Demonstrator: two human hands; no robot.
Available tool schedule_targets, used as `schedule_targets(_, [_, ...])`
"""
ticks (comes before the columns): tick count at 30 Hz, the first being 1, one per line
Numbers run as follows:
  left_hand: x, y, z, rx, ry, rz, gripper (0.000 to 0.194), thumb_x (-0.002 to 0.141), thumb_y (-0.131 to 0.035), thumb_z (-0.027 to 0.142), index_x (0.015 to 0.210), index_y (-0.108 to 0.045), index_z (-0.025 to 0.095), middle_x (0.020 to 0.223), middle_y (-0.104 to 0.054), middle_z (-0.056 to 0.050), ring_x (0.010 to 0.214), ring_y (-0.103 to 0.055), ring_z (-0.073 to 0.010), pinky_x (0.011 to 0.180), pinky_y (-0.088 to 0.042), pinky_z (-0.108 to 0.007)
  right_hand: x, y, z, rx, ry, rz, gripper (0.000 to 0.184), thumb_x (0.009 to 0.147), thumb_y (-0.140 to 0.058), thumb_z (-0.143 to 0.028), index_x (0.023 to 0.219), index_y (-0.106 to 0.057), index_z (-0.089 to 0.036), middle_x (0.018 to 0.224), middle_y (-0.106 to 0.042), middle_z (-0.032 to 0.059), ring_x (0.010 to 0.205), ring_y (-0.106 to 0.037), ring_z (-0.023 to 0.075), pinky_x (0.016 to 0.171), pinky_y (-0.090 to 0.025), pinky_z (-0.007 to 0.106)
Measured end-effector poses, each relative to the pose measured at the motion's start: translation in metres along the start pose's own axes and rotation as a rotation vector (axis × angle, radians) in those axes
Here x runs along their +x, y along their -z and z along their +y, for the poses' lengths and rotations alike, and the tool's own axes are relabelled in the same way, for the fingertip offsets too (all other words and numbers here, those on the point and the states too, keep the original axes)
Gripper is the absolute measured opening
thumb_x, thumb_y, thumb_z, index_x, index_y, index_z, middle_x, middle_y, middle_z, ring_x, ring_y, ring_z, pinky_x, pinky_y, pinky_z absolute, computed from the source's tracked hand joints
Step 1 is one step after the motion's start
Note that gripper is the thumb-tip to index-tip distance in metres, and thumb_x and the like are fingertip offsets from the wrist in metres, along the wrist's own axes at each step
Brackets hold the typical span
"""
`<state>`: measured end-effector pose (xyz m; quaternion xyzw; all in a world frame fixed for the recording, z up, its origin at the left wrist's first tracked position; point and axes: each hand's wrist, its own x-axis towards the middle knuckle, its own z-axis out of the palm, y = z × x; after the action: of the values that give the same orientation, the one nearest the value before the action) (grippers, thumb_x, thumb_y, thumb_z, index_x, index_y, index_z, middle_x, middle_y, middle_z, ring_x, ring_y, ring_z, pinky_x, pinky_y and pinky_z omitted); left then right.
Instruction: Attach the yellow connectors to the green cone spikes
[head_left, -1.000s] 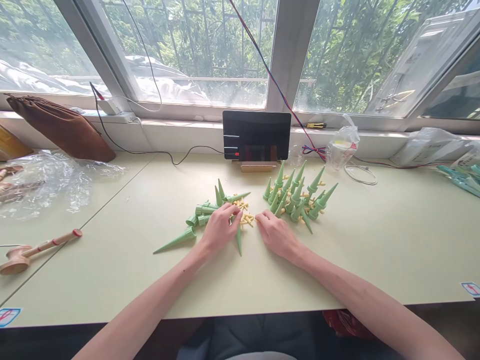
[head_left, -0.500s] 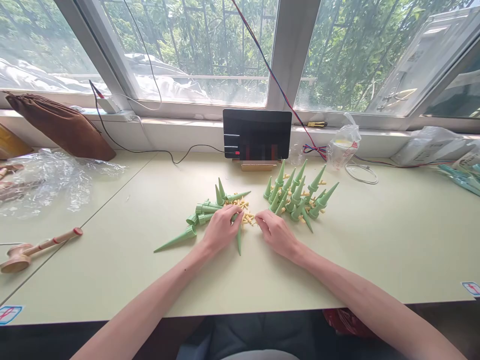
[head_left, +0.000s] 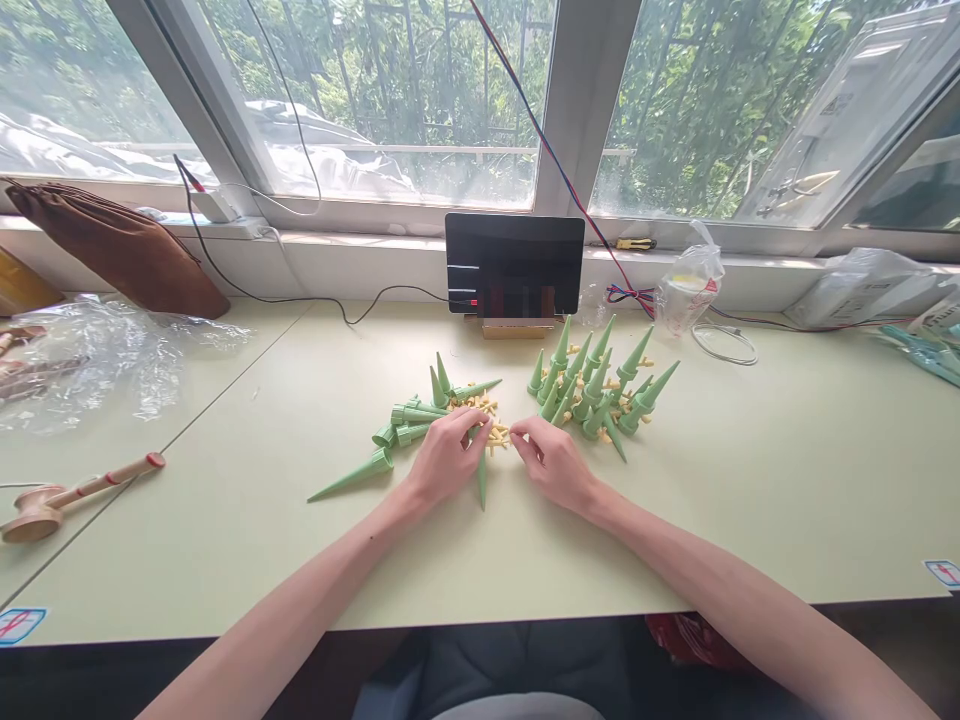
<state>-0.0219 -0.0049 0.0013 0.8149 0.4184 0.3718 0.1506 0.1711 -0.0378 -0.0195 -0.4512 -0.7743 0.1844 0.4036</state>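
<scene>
My left hand [head_left: 448, 450] is closed around a green plastic watering spike [head_left: 483, 488], its tip pointing down toward me and its upper end hidden by my fingers. Just right of it, my right hand [head_left: 556, 465] is pinched, with whatever lies between its fingertips too small to make out. Beyond my left fingers is a heap of small yellow valve-like pieces [head_left: 496, 436]. Several loose green spikes lie beside it, one [head_left: 352, 476] farthest left. A cluster of green spikes with yellow pieces attached [head_left: 592, 385] stands to the right, mostly tip up.
A black tablet [head_left: 514, 262] rests on a stand at the back. Behind the right cluster are a bagged cup [head_left: 686, 290] and a coiled white cable [head_left: 724, 344]. On the left lie a wooden kendama-like toy [head_left: 82, 497], clear plastic wrap [head_left: 139, 365] and a brown pouch [head_left: 124, 250].
My left hand and its spike have shifted slightly to the right, closer to my right hand. My right hand stays nearly in place, still pinched.
</scene>
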Motion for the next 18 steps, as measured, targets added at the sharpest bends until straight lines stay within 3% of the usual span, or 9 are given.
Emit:
schedule_targets(13, [-0.0012, -0.0017, 0.0008, -0.042, 0.000, -0.023, 0.018, 0.097, -0.051, 0.026, 0.085, -0.063, 0.020, 0.077, -0.063, 0.000, 0.056, -0.047, -0.0114, 0.061, -0.044, -0.026, -0.0001, 0.0005, -0.0013, 0.020, 0.011, -0.038, 0.016, 0.101, -0.044, -0.022, 0.100, -0.060, -0.019, 0.094, -0.066, 0.0052, 0.073, -0.058, 0.0143, 0.067, -0.046, 0.027])
schedule_targets(18, [-0.0021, -0.0018, 0.0012, -0.043, -0.012, -0.026, 0.010, 0.094, -0.056, 0.024, 0.089, -0.063, 0.020, 0.082, -0.062, 0.000, 0.054, -0.045, -0.0098, 0.060, -0.044, -0.026, 0.0006, 0.0007, -0.0006, 0.024, 0.027, -0.033, 0.017, 0.102, -0.042, -0.020, 0.100, -0.060, -0.019, 0.093, -0.066, 0.0053, 0.078, -0.060, 0.0153, 0.070, -0.046, 0.027])
